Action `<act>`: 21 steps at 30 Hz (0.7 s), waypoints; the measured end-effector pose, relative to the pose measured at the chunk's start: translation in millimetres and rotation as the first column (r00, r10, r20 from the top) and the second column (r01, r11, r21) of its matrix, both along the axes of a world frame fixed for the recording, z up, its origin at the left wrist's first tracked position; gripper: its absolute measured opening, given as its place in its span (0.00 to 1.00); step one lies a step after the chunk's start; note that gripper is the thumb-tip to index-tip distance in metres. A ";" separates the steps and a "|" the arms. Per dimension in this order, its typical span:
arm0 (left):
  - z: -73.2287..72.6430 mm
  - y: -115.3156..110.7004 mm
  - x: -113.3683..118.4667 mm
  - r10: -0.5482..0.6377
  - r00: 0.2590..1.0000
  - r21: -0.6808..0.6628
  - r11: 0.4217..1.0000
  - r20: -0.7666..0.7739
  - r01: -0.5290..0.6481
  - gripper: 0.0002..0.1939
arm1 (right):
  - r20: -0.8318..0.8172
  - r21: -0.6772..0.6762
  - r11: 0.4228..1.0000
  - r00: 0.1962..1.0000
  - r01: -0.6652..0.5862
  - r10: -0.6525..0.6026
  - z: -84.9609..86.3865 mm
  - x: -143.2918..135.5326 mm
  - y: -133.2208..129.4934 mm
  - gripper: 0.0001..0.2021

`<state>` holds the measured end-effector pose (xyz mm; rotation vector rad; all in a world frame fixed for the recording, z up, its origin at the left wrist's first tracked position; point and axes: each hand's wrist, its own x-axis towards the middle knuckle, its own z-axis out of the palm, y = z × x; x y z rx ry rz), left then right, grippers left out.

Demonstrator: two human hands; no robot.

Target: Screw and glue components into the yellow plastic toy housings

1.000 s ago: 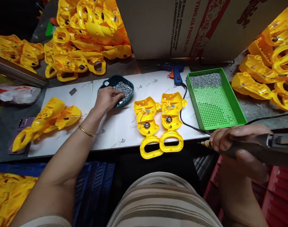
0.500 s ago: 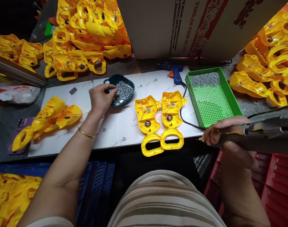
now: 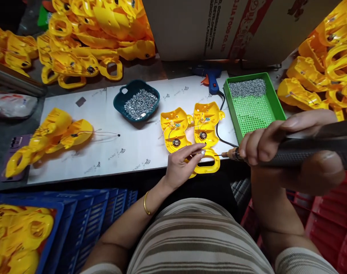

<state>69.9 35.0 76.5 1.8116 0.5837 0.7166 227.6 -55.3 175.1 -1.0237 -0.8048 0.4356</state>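
Observation:
My left hand pinches a small shiny screw between its fingertips, above the handle rings of two yellow plastic shells. My right hand is wrapped round a dark electric screwdriver, whose thin bit points left, close to the screw. The right shell and the left shell lie open side by side, each with a round speaker, wires and a little circuit board inside. My left hand covers much of the left shell's handle. A dark teal bowl of small metal screws sits further left.
A green perforated tray with metal pieces stands right of the shells, near a blue glue gun. More yellow shells lie at left beside a purple phone. A cardboard box rises behind; blue crates stand below.
My left hand has left the teal bowl and moved right to the shells, now with a screw in its fingers. My right hand has brought the screwdriver left, its bit near those fingertips.

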 end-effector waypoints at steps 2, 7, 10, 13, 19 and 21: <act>-3.7 -3.9 -1.5 -0.017 1.000 -0.005 1.000 -0.008 0.017 0.13 | -0.017 -0.030 1.000 1.000 0.000 0.000 1.8 -4.4 3.3 0.14; -3.7 -7.7 -4.2 -0.071 0.996 -0.016 0.997 -0.049 0.070 0.16 | -0.010 -0.079 0.996 0.999 -0.032 0.031 -10.4 -4.9 7.0 0.18; -3.3 -9.1 -3.1 -0.092 0.995 -0.043 0.995 -0.043 0.090 0.18 | 0.002 -0.080 0.994 0.997 -0.080 0.080 -22.8 0.4 5.7 0.19; -3.5 -9.8 -2.2 -0.099 0.994 -0.056 0.994 -0.043 0.097 0.19 | 0.002 -0.085 0.993 0.997 -0.079 0.079 -33.2 4.9 3.9 0.20; -3.8 -10.1 -3.1 -0.118 0.990 -0.054 0.992 -0.079 0.114 0.20 | 0.017 -0.081 0.992 0.995 -0.100 0.102 -40.0 6.0 3.7 0.19; -4.0 -10.2 -3.2 -0.129 0.988 -0.034 0.991 -0.086 0.127 0.20 | -0.008 -0.102 0.989 0.994 -0.111 0.111 -39.5 5.3 3.9 0.19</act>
